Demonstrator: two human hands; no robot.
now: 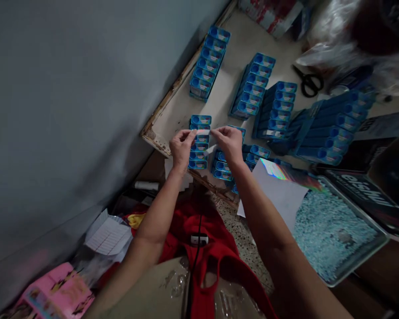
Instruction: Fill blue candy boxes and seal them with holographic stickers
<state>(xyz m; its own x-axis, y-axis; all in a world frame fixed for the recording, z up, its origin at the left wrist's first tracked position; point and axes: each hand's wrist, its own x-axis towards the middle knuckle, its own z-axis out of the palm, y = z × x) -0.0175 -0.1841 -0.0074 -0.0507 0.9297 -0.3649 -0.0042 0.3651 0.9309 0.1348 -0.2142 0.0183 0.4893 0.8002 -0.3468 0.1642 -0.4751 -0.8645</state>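
My left hand (181, 148) and my right hand (231, 142) are close together over a short row of small blue boxes (198, 156) near the table's front edge. Thumb and fingers of each hand pinch one end of a narrow white strip (203, 132), stretched level between them. A second pale strip (210, 150) shows just below, beside the right fingers; whether it belongs to the first cannot be told. More blue boxes (223, 166) lie partly hidden behind my right hand and wrist.
Further rows of blue boxes (210, 64) stand across the table (224, 84), one bundle (326, 128) at the right. Black scissors (308, 83) lie behind. White paper (272, 195) and a tray (359, 275) of pale blue bits are at the right. A grey wall (86, 88) borders the left.
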